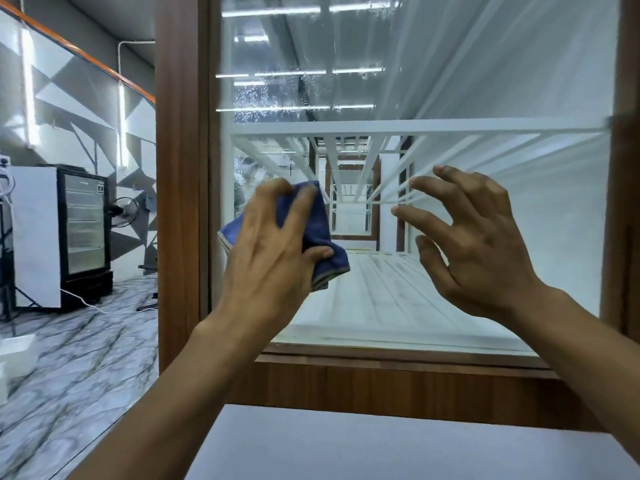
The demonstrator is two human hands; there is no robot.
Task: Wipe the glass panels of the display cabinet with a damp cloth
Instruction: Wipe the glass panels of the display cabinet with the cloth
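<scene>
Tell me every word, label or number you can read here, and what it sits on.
No text can be read anywhere.
Small dark sticker at the top corner of the black glass-door fridge: too small and blurred to read.
Blue folded cloth in the left hand: no print shows.
Wood-framed glass cabinet panel: no lettering shows.

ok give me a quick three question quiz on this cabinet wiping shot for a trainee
1. Which of the hands grips the blue cloth? A) left B) right C) both
2. True or false: the right hand holds a spray bottle.
3. Fill in: the water droplets on the glass panel lie ___ the cloth.
Key: 1 A, the left hand; 2 false, it is empty, fingers spread; 3 above.
</scene>
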